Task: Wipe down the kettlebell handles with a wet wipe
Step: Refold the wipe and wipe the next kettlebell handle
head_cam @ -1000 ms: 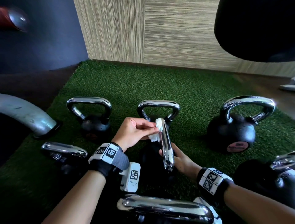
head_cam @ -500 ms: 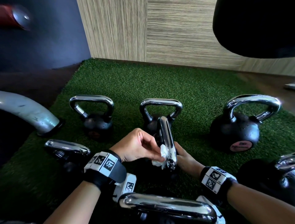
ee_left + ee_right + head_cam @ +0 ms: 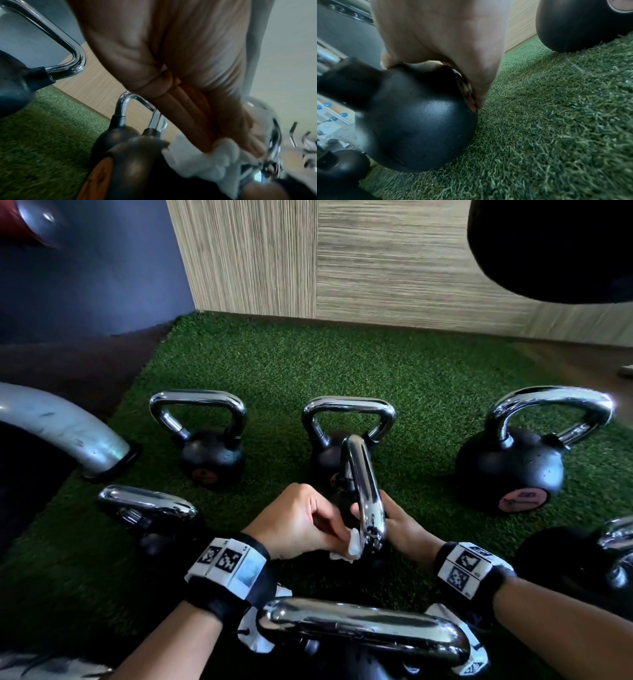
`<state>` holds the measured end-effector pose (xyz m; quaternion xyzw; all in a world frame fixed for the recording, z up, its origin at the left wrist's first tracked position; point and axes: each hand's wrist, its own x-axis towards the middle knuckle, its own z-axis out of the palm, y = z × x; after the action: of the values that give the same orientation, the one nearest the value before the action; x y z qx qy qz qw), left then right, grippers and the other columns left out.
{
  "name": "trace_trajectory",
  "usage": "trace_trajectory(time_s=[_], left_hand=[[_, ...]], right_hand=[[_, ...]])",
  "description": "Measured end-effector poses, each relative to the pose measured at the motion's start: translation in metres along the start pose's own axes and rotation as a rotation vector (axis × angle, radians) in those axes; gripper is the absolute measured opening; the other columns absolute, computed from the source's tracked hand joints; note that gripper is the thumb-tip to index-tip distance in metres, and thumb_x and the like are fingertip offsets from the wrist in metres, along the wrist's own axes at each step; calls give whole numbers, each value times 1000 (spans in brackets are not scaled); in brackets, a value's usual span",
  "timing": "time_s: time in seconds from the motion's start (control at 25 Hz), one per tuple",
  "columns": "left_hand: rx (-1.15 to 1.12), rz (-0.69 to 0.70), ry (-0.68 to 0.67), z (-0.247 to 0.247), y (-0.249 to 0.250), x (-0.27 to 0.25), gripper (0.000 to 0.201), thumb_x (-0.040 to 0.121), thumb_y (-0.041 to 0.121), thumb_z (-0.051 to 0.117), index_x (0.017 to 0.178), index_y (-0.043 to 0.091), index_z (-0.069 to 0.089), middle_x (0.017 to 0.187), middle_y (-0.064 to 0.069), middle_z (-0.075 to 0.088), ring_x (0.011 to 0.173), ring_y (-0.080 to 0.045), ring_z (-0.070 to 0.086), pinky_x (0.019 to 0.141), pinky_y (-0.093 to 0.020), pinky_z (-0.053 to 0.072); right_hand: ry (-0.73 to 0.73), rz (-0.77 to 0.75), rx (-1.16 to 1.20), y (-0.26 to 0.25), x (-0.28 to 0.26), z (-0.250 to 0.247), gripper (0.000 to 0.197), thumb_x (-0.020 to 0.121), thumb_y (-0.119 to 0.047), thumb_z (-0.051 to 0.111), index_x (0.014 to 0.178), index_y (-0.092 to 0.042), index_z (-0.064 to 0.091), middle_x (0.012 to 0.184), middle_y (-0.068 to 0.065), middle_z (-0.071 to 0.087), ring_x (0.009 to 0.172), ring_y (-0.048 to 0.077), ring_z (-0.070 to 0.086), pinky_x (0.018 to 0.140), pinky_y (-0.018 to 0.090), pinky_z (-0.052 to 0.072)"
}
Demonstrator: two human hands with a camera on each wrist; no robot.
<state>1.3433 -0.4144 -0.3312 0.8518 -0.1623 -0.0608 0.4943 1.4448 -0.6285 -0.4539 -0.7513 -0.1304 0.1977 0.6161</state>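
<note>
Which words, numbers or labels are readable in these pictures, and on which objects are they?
None can be read.
Round pink label on the right kettlebell: print too blurred.
Wrist bands: only square coded patterns, no words.
Orange label on the kettlebell being wiped: blurred.

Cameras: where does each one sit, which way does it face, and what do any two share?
Head: above, looking down at kettlebells on the green turf; both forearms show.
Left wrist: along the left hand toward the white wipe on the chrome handle.
Right wrist: low, along the right hand on the black kettlebell.
Head and left wrist share the wipe.
</note>
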Motion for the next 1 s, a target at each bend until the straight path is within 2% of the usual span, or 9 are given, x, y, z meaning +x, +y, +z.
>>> trace_trajectory(time_s=[0.16,0.24,0.32,0.4,0.48,0.6,0.72,0.84,1.0], left_hand=[[80,-26,9,5,-11,-4,12,70,20,92,75,24,82,79,12,79,82,-6,75,84,-28,59],[121,6,39,-1,-8,-4,13,70,24,93,78,26,82,80,14,78,81,-3,75,81,-27,59],[70,67,158,-16,1,-1,14,68,24,93,75,26,82,80,12,79,80,-2,75,78,-25,58],[-69,142,280,-36,17,3,15,64,22,91,71,26,79,84,6,80,82,-6,75,81,-26,60],[-144,250,349,-52,39,4,14,61,19,88,71,23,78,86,2,80,86,-11,77,84,-25,60],[-180,369,336,-62,65,7,11,64,18,85,70,23,77,88,4,80,88,-13,77,85,-22,58],[-134,383,321,-59,71,13,11,66,22,84,73,25,76,86,8,80,85,-6,75,84,-18,54],[-110,335,359,-52,67,19,14,66,28,85,75,28,74,80,10,78,76,-1,71,77,-15,52],[-151,214,436,-50,61,25,31,65,25,91,76,22,63,81,1,78,70,-9,72,69,-20,56]], right_hand=[[-3,9,-77,-5,-1,2,46,95,-20,71,137,-18,52,98,-9,68,86,-4,63,80,18,51],[-51,49,-116,-21,-1,-2,36,93,-19,72,126,-15,59,91,-11,68,79,-3,62,74,17,50],[-91,72,-187,-50,0,-14,19,90,-26,75,106,-17,70,94,1,75,84,9,63,78,28,51],[66,57,-334,-92,-3,-37,16,87,-35,77,95,-22,77,95,4,78,85,16,65,78,34,52],[230,-43,-296,-143,-16,-52,7,90,-28,74,96,-25,78,91,-2,76,78,15,64,65,27,51],[-2,-151,-10,-196,-40,-42,18,94,-20,65,102,-9,77,89,9,73,70,17,62,57,22,52],[-218,-148,211,-211,-56,-19,28,94,-24,59,102,0,72,88,15,73,75,23,66,64,26,58],[-208,-161,303,-212,-59,-14,33,92,-22,61,109,5,71,102,25,73,85,25,70,76,29,63],[-175,-188,277,-209,-61,-18,36,84,-10,69,113,12,69,115,28,72,99,33,70,87,32,62]])
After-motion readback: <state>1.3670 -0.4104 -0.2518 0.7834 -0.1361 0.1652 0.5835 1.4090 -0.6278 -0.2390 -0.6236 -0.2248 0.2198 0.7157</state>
